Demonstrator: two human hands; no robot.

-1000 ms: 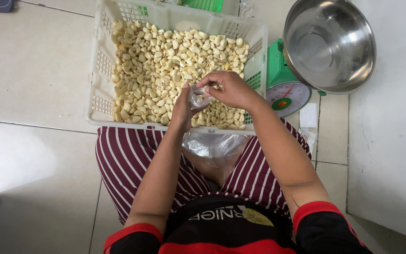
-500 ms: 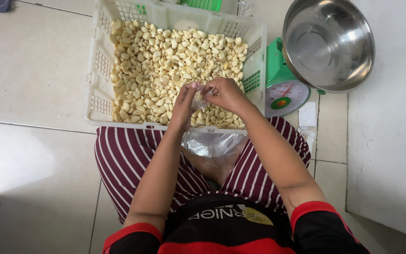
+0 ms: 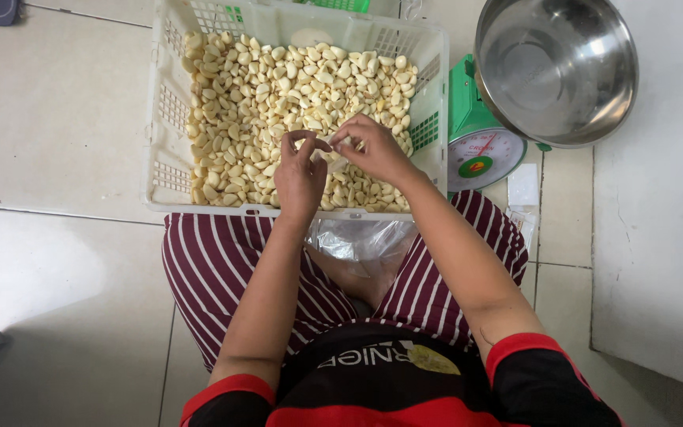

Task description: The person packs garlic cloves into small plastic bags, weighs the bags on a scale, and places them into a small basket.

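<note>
**Both hands pinch a small clear bag over the crate of peeled garlic**

Nearest the camera, a clear plastic bag (image 3: 361,241) lies slack across the person's striped lap, just this side of the white crate (image 3: 164,162); it looks partly filled, though its contents are hard to make out.

Above the crate's near edge, the left hand (image 3: 300,175) and right hand (image 3: 373,149) meet. Each grip is nearly closed, fingertips pinched on what looks like a small clear bag (image 3: 330,155) stretched between them. Whether anything is inside it cannot be told.

Under the hands, peeled garlic cloves (image 3: 278,87) fill the crate almost wall to wall.

Right of the crate stands a green dial scale (image 3: 476,150), carrying a steel bowl (image 3: 555,67) that overhangs it widely.

The thin film could slip from such a light fingertip pinch and drop among the cloves. An elbow swung right might knock the overhanging bowl off the scale. The lap bag, unsupported, could slide to the floor if the knees shift.
</note>
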